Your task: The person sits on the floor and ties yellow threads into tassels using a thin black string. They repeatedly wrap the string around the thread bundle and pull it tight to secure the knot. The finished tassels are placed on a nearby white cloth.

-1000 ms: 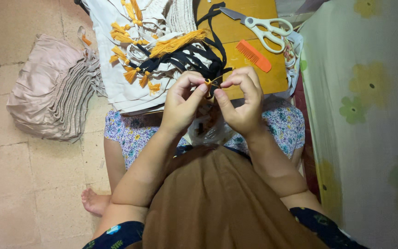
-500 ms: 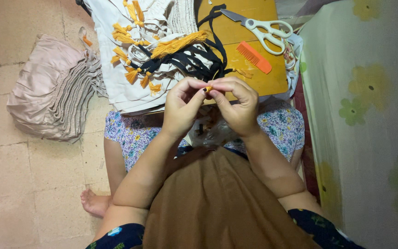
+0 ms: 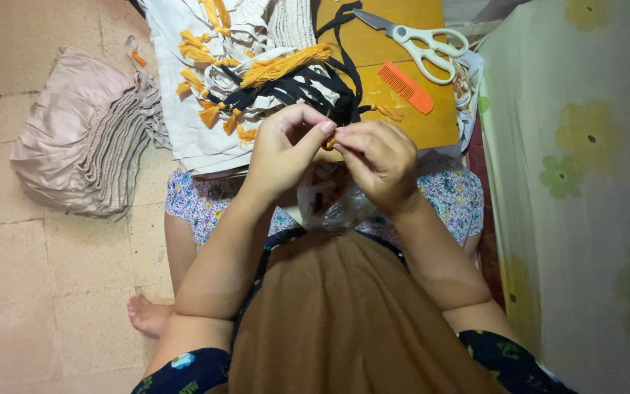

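Both hands, the left hand (image 3: pixel 282 149) and right hand (image 3: pixel 377 160), are pinching together on a small orange tassel (image 3: pixel 329 140) just above the lap. It looks light, soft and easily frayed; gripping at its bound top seems best.

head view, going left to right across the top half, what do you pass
Stack of folded beige cloth → white fabric with orange tassels → left hand → right hand → orange comb → scissors → flowered cloth
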